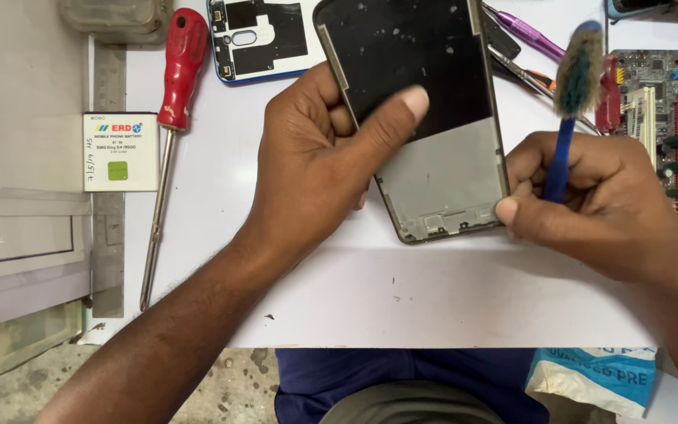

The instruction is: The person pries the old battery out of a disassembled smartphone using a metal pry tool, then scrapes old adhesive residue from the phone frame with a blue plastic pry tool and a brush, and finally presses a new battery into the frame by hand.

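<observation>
My left hand grips an opened phone frame by its left edge, thumb pressed across the dark inner panel. The frame is tilted, dark on top with specks of residue and grey at the bottom. My right hand holds a blue-handled brush upright, its worn bristles above the hand and blurred. The right thumb touches the frame's lower right corner.
A red-handled screwdriver lies at the left on the white work surface. A white phone battery sits beside it. A blue phone back cover is at the top, a purple pen-like tool and a circuit board at the right.
</observation>
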A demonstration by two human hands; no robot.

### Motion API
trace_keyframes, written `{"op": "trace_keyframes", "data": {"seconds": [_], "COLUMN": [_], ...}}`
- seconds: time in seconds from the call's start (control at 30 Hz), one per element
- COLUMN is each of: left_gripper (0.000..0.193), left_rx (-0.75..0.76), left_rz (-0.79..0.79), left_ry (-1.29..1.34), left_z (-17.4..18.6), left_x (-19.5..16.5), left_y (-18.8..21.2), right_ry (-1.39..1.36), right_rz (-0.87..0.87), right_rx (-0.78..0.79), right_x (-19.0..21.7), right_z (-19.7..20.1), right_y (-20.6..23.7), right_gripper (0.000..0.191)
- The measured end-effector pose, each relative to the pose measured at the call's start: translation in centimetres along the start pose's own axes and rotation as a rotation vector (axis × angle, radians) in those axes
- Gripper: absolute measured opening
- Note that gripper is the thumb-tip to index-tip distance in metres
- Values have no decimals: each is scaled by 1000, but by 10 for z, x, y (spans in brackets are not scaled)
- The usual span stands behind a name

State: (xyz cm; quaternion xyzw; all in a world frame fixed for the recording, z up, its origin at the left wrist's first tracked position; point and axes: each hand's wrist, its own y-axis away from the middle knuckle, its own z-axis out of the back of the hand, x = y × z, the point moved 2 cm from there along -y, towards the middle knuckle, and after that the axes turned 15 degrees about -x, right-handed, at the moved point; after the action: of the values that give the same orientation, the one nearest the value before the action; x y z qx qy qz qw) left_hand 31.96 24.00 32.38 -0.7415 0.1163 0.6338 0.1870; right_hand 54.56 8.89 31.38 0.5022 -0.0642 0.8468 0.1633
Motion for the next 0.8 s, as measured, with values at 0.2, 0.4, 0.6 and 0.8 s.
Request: {"op": "trace_keyframes", "data": {"seconds": [0.2,0.4,0.6,0.8], "left_gripper": [24,21,24,24], "left_rx": [11,109,110,85], "left_rz": [49,-95,-20,195], "left_ry": [2,75,55,153], "left_z": [0,2,0,-1], "left_x": [6,15,11,5], "left_y": [1,5,6,5], "right_ry": [29,54,-125,-333], "right_rz": [-59,-32,-12,39], "right_rx": [-41,-23,-10,-91], "right_x": [1,-6,-6,8], "right_z": [-3,-1,-2,-3], "right_y": [5,6,4,8], "right_gripper": [6,11,10,20]}}
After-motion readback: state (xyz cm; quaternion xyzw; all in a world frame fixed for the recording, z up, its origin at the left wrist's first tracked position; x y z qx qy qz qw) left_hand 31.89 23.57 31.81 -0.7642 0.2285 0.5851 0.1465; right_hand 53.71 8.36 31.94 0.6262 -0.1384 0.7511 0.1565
